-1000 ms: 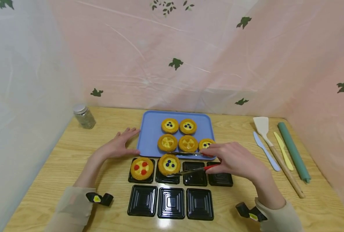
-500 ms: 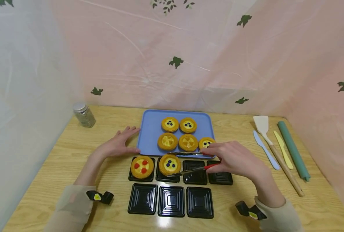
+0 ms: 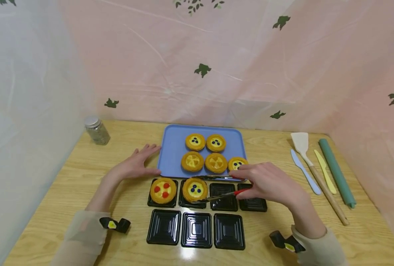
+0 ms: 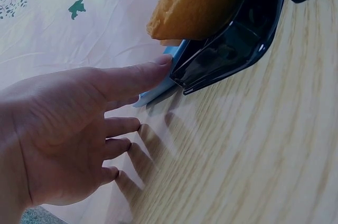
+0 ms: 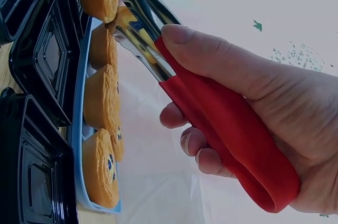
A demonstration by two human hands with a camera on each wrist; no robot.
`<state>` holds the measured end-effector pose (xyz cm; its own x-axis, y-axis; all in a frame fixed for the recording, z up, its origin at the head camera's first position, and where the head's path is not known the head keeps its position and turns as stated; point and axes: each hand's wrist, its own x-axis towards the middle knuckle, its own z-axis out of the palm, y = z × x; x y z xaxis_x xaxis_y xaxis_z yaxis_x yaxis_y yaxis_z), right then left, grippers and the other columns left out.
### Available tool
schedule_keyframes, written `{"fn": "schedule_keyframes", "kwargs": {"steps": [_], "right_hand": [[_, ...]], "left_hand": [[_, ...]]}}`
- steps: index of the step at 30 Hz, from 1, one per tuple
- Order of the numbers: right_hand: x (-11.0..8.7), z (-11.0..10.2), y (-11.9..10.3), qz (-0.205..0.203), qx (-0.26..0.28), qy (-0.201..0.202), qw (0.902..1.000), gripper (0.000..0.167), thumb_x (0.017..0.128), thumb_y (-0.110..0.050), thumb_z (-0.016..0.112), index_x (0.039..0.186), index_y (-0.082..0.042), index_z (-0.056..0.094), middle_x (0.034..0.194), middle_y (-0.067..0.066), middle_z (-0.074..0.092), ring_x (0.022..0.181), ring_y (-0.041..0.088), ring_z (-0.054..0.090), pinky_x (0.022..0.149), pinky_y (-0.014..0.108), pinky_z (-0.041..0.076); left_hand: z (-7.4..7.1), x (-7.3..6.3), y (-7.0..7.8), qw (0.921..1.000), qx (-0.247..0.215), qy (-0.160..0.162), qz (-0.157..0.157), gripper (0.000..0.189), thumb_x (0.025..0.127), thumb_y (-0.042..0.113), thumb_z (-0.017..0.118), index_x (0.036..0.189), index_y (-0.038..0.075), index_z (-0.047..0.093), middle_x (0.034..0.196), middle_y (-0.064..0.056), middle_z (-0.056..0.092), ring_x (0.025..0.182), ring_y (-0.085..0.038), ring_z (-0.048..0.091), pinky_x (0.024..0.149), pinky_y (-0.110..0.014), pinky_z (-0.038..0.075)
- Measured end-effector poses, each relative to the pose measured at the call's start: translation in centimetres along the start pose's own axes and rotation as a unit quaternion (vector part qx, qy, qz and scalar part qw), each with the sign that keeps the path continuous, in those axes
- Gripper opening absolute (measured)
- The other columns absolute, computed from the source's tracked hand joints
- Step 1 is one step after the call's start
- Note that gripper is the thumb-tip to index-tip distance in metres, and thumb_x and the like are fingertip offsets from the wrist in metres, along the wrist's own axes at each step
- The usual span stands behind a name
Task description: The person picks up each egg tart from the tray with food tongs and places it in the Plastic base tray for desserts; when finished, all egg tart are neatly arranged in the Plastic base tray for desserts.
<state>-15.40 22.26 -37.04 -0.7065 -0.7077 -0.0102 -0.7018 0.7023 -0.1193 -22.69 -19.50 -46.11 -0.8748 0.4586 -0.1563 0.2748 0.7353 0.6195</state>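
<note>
No readable text or numbers; any marks on yellow wrist patches (image 3: pixel 112 224) too small.

Looks like a makeshift baking nook: a table (image 3: pixel 67 177) boxed in on three sides by sheeting (image 3: pixel 236 44), with a spatula (image 3: pixel 323 186), knives (image 3: pixel 305 171) and a tray (image 3: pixel 171 147) of tarts (image 3: pixel 192 161). Can't tell if the room beyond's a home or lab, tbh.

You face green-printed pink sheeting (image 3: pixel 157 85) beyond the far edge of the wood-grain surface (image 3: pixel 67 177); whitish sheeting (image 3: pixel 24 111) flanks its left edge.
</note>
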Motion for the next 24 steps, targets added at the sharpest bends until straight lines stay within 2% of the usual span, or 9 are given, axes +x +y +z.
{"fn": "schedule_keyframes", "kwargs": {"steps": [6,17,24], "right_hand": [[0.2,0.2,0.04,-0.001,0.003,-0.006,1.0,0.055,0.081,-0.049,0.084,0.126,-0.02,0.074,0.114,-0.005,0.077,0.075,-0.001,0.061,0.066,0.025,0.055],[0.4,0.38,-0.06,-0.002,0.001,-0.012,0.9999,0.057,0.08,-0.051,0.083,0.127,-0.02,0.074,0.108,-0.006,0.077,0.062,-0.002,0.045,0.058,0.018,0.043],[0.42,0.29,0.0,-0.002,-0.006,-0.009,0.9999,0.057,0.08,-0.051,0.084,0.127,-0.02,0.074,0.104,-0.007,0.077,0.062,-0.003,0.044,0.057,0.017,0.041]], "left_hand": [[-0.07,-0.01,-0.21,1.0,-0.001,-0.001,0.001,0.092,0.092,0.043,0.075,0.163,0.009,0.027,0.171,-0.024,0.016,0.159,-0.048,0.004,0.128,-0.068,-0.002],[-0.03,0.09,-0.33,1.0,-0.001,0.0,0.003,0.092,0.092,0.043,0.075,0.163,0.01,0.027,0.171,-0.024,0.016,0.159,-0.048,0.004,0.128,-0.068,-0.002],[-0.03,0.18,-0.21,1.0,-0.003,0.0,0.001,0.092,0.092,0.043,0.075,0.163,0.01,0.027,0.171,-0.024,0.016,0.16,-0.048,0.004,0.128,-0.068,-0.002]]}}
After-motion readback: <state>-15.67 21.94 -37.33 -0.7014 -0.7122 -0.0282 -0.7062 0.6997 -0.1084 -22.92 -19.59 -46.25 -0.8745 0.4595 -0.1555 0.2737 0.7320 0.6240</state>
